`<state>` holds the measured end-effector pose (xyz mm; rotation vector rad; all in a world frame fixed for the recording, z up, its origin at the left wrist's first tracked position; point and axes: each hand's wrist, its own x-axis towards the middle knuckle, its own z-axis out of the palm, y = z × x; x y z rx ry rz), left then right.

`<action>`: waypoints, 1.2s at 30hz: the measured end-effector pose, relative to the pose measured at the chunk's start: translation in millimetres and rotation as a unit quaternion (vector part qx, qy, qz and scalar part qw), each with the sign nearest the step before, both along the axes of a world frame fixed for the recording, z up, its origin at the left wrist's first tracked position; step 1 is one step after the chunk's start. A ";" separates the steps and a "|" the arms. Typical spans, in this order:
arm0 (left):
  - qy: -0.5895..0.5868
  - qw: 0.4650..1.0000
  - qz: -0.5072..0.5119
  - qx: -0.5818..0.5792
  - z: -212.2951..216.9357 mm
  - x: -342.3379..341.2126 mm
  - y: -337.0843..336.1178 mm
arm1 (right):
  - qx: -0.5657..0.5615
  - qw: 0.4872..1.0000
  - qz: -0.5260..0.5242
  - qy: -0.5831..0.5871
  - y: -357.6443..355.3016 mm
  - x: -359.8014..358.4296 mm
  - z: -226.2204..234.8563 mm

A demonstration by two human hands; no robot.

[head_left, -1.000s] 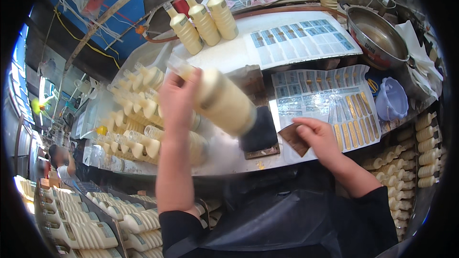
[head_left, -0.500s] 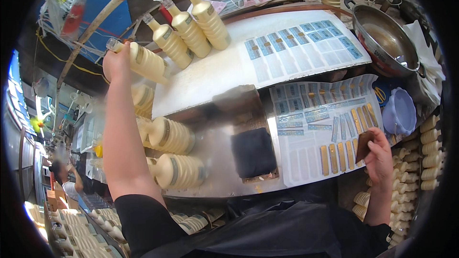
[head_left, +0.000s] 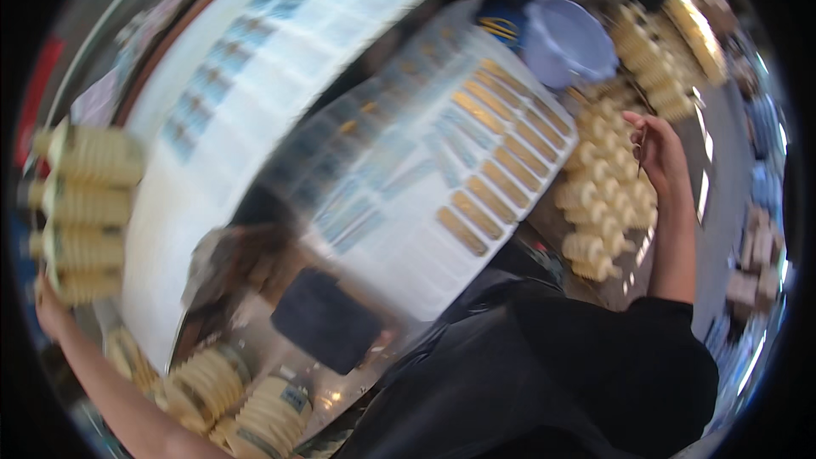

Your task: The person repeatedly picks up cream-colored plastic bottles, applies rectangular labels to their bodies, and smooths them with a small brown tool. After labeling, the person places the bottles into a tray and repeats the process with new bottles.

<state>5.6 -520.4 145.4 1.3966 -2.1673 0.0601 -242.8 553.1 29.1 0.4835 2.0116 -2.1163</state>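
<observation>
The cream bottle (head_left: 85, 283) at the near end of the row sits at the far-left end of the white board (head_left: 161, 229), your left hand (head_left: 53, 313) against its neck; through the blur, you cannot tell whether those fingers are clamped. Your right hand (head_left: 663, 159) is closed on a thin dark piece (head_left: 642, 150), seen edge-on, out past the label sheet's edge. Between your hands, the board's smooth white stretch ends at a curved edge beside the glossy sheet (head_left: 408, 280), which carries slim gold strips (head_left: 493, 195). On your counter (head_left: 336, 395) you have a squarish black pad (head_left: 327, 320) and ribbed bottles (head_left: 272, 416). A rounded lavender basin (head_left: 568, 42) stands just beyond the sheet; massed pale bottles (head_left: 599, 204) lie right of it.
</observation>
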 end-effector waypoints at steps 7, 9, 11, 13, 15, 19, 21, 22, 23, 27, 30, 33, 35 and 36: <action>0.074 0.992 -0.058 0.083 -12.3 -7.6 -20.1 | 0.269 0.940 -0.011 -0.208 88.4 48.7 -90.5; 0.176 0.972 -0.077 0.136 -25.3 -13.3 10.3 | 0.392 0.895 0.066 -0.201 119.2 74.0 -161.8; 0.194 0.973 -0.036 0.118 -18.4 -19.3 45.8 | 0.591 0.768 0.124 -0.214 111.6 99.0 -202.9; 0.195 0.979 0.010 0.063 -8.7 -44.7 117.7 | 0.614 0.725 0.108 -0.294 107.5 122.5 -223.2; 0.184 0.982 -0.026 0.047 6.1 -37.4 118.8 | 0.643 0.701 0.134 -0.278 137.6 149.2 -259.7; 0.330 0.919 -0.158 0.146 10.3 -76.8 202.3 | 0.687 0.651 0.131 -0.295 214.8 208.6 -319.6; 0.350 0.892 -0.211 0.193 11.4 -83.2 228.0 | 0.672 0.662 0.127 -0.307 235.1 223.3 -338.8; 0.342 0.885 -0.247 0.196 13.4 -86.0 233.6 | 0.647 0.675 0.176 -0.308 239.2 224.0 -347.3; 0.332 0.879 -0.279 0.199 15.3 -85.5 237.8 | 0.621 0.685 0.228 -0.304 245.7 224.0 -355.0; 0.307 0.880 -0.289 0.220 -43.0 -93.9 266.1 | 0.658 0.690 0.175 -0.248 305.2 249.6 -396.2; 0.307 0.863 -0.333 0.226 -18.9 -108.3 351.4 | 0.653 0.683 0.157 -0.286 266.6 257.0 -382.8; 0.298 0.841 -0.373 0.254 -20.2 -114.3 395.0 | 0.589 0.732 0.100 -0.327 259.7 258.8 -382.9; 0.299 0.838 -0.367 0.270 -32.5 -105.4 413.0 | 0.645 0.693 0.141 -0.291 270.6 259.7 -399.0; 0.304 0.829 -0.383 0.273 -31.3 -108.3 430.0 | 0.597 0.749 0.060 -0.281 246.5 255.2 -388.2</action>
